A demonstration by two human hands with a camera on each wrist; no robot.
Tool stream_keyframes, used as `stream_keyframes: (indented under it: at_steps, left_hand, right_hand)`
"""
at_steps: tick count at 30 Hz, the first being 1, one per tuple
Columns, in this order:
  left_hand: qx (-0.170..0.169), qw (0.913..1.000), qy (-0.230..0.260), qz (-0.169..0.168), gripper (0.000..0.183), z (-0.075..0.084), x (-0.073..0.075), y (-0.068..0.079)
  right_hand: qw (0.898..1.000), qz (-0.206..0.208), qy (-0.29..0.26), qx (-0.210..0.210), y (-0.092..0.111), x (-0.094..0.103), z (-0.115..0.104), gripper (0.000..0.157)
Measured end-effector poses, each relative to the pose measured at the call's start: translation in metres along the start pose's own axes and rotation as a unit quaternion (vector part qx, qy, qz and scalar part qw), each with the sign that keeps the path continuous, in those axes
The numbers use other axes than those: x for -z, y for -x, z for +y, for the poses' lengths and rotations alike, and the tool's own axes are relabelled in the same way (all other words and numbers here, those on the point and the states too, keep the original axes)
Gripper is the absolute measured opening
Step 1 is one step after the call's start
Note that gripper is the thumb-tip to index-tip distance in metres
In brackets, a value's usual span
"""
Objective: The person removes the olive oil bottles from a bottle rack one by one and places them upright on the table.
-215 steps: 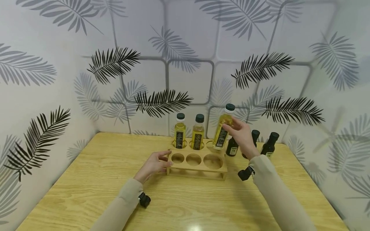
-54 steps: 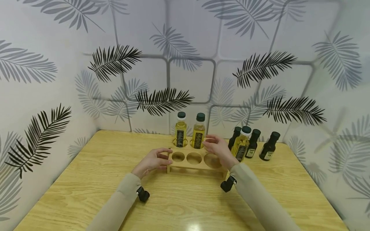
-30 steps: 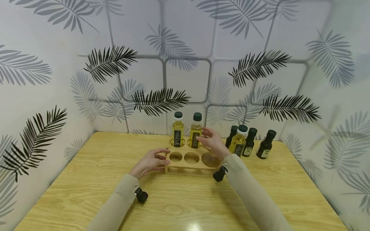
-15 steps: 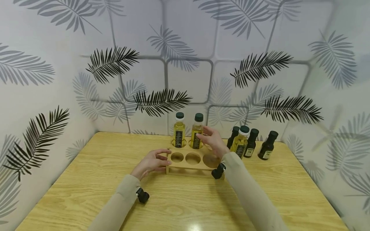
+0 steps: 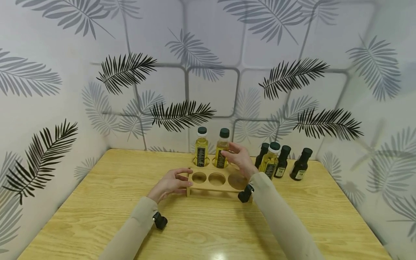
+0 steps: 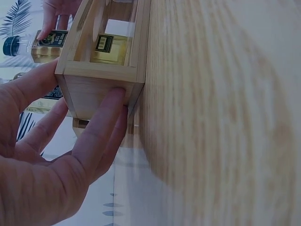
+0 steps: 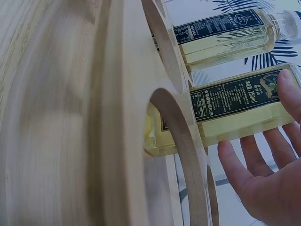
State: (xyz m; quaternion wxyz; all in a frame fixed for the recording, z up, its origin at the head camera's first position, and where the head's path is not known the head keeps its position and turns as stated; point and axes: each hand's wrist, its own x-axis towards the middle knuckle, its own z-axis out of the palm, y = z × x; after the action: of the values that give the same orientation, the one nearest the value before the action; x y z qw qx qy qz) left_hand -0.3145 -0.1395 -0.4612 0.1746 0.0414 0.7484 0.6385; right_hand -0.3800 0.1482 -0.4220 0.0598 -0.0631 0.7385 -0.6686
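My right hand (image 5: 238, 158) holds the middle oil bottle (image 7: 235, 96), thumb on its black label and fingers along its side. This bottle of yellow oil has a dark green cap, and its base sits in a back-row hole of the wooden rack (image 5: 224, 186). Another oil bottle (image 5: 201, 148) stands in the hole to its left. At the rack's left end, my left hand (image 5: 170, 184) presses spread, fairly straight fingers (image 6: 101, 122) against the end panel. Holes in the rack's front row hold nothing.
Right of the rack stands a third oil bottle (image 5: 269, 162), with several dark bottles (image 5: 300, 166) beside and behind it. The wood-grain table (image 5: 208, 224) meets a leaf-patterned wall (image 5: 211, 90) at the back.
Earlier my right hand held the third oil bottle over the rack; that bottle now stands right of it. The right hand has moved left onto the middle bottle. The left hand has stayed put.
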Motion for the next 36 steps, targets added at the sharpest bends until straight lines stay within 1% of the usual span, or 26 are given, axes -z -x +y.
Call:
stream_keyframes:
  at_steps: [4,10,17,22,25,30,36]
  left_hand:
    - [0.001,1.0,-0.001,-0.002,0.052,0.001,0.001,0.001]
    - [0.002,1.0,0.0,-0.004,0.052,0.0,0.001,0.001]
    - [0.006,0.9999,0.008,-0.006,0.051,0.001,0.001,0.001]
    - [0.006,0.9999,0.009,-0.008,0.052,0.001,0.001,0.001]
    - [0.004,0.9999,0.007,-0.008,0.052,0.001,0.0,0.001]
    - [0.003,0.9999,0.005,-0.009,0.053,0.001,0.001,0.002]
    - [0.003,0.9999,0.005,-0.009,0.052,0.001,0.001,0.002]
  right_hand:
    - [1.0,-0.005,-0.011,0.006,0.004,0.001,-0.005,0.073]
    - [0.999,-0.008,-0.031,0.025,0.009,0.002,-0.016,0.069]
    - [0.999,-0.004,-0.027,0.041,0.015,0.005,-0.028,0.064]
    - [0.999,-0.001,-0.021,0.046,0.02,0.007,-0.034,0.065]
    - [0.999,0.003,-0.02,0.043,0.023,0.009,-0.037,0.069]
    - [0.999,-0.004,-0.018,0.036,0.031,0.012,-0.041,0.075]
    - [1.0,0.001,-0.021,0.022,0.043,0.014,-0.045,0.071]
